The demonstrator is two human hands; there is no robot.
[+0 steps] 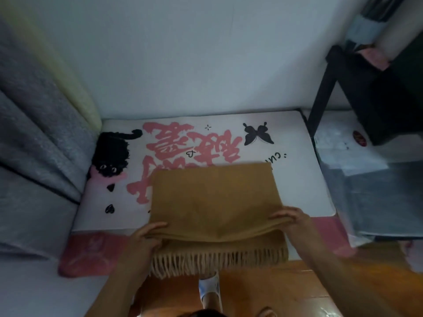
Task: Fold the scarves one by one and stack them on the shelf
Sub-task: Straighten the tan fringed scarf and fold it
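A: Where was the scarf?

B: Mustard-brown scarf (212,197) lay folded flat on the printed mat (297,179), approx. centre-right, w/ its fringe (217,259) hanging off the near edge toward the person.

A: Hands?

B: Both on it, one at each near corner. Left hand (146,236) gripped the near-left corner, fingers curled over the top layer, thumb side under the fold. Right hand (290,217) pinched the near-right corner, fingers lying on top of the fabric. Top layer was lifted a bit between them; the fringed layer sat under it.

A: Hands apart or together?

B: Well apart, a scarf width between them.

A: What was on the mat?

B: White w/ big pink characters, a black cat (112,154) at left, a black butterfly (258,133) at the far right, small black hearts. A pink strip ran along its near edge. The scarf covered part of the pink lettering.

A: Anything else nearby?

B: Grey fleecy blanket (34,138) bunched at left, beside the mat. Plastic packaging (370,197) at right, just beside the mat. Black frame (320,88) in the far-right corner, dark stuff under it, couldn't tell what. Pale wall (183,53) behind. Wood floor (263,291) below, one foot in a white slipper (209,289) by the fringe.
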